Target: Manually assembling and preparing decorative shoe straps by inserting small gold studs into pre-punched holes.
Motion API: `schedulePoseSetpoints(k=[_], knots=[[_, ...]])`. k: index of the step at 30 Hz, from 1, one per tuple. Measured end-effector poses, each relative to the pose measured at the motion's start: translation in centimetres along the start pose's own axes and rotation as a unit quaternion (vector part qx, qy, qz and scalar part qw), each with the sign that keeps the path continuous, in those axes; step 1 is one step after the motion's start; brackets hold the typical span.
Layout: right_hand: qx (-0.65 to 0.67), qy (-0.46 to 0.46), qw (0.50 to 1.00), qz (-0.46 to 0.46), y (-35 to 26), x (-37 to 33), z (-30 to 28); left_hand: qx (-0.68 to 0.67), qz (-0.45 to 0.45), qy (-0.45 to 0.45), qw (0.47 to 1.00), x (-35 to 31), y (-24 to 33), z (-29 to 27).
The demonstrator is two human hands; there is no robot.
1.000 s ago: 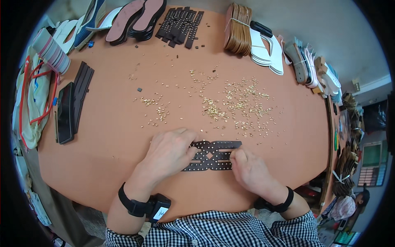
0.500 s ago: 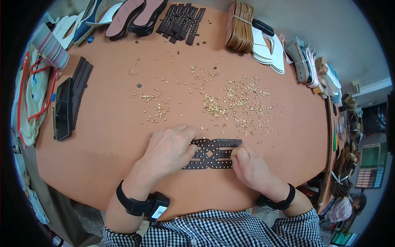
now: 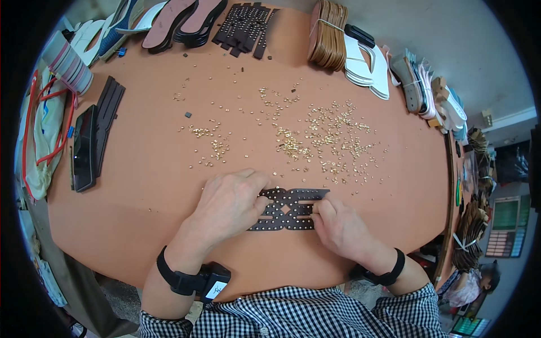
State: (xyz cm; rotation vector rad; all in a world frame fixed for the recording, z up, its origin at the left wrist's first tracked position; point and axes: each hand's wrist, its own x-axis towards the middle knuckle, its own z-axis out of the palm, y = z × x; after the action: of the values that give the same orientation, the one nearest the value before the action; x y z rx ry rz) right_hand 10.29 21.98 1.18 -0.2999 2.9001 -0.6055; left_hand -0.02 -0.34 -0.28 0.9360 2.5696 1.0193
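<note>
A dark brown studded shoe strap piece (image 3: 284, 221), cut with slots and a small diamond hole in its middle, lies flat on the table in front of me. Rows of small metal studs run along its bands. My left hand (image 3: 230, 201) covers its left end, fingers curled and closed on that edge. At the right end my right hand (image 3: 341, 228) is closed, with thumb and index finger pinched on the slotted edge. Whether a stud is between those fingertips is hidden. Loose gold studs (image 3: 293, 145) are scattered beyond both hands.
On the tan table (image 3: 141, 253), a phone (image 3: 84, 149) and dark strips (image 3: 108, 127) lie left beside a striped cup (image 3: 67, 65). Studded straps (image 3: 242, 28), pink-topped soles (image 3: 169, 23) and a tied brown bundle (image 3: 327, 36) line the back. White shoe parts (image 3: 358, 65) are further right.
My right hand has shifted slightly left along the strap piece's right end. My left hand keeps its hold. The whole view has moved a little.
</note>
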Motion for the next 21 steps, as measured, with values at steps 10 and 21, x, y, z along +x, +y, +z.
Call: schedulePoseSetpoints(k=[10, 21], knots=[[0.105, -0.069, 0.990, 0.067, 0.2, 1.7, -2.1, -0.010, -0.032, -0.046, 0.998, 0.3, 0.2, -0.3], [0.117, -0.091, 0.988, 0.037, 1.4, 2.3, -1.2, -0.061, -0.077, -0.017, 0.995, -0.1, -0.5, 0.8]])
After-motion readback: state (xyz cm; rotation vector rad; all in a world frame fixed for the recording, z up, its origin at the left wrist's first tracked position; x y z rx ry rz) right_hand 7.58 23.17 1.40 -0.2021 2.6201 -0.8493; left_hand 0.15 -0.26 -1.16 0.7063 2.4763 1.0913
